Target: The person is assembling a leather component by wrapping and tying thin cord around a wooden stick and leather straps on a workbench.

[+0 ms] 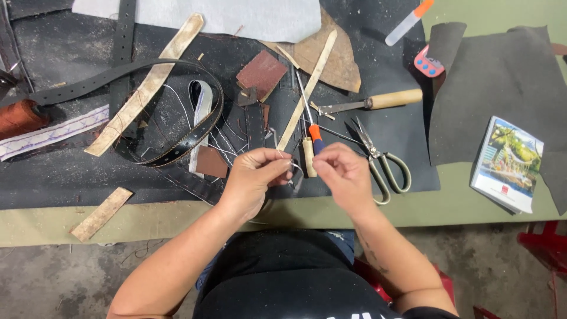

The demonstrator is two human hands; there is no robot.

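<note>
On a green worktable (455,207) overlaid with a dark mat (65,177), above a bare concrete floor, the left hand (251,180) pinches a pale thread (282,155) between closed fingertips, while the right hand (342,174), fingers also drawn together, holds the thread's other part near the table's front edge. Just beyond lie an orange-handled awl (313,133) and scissors (381,162); a coiled black belt (171,112), tan strips, a wooden-handled tool (378,101) and a booklet (508,162) surround them.
</note>
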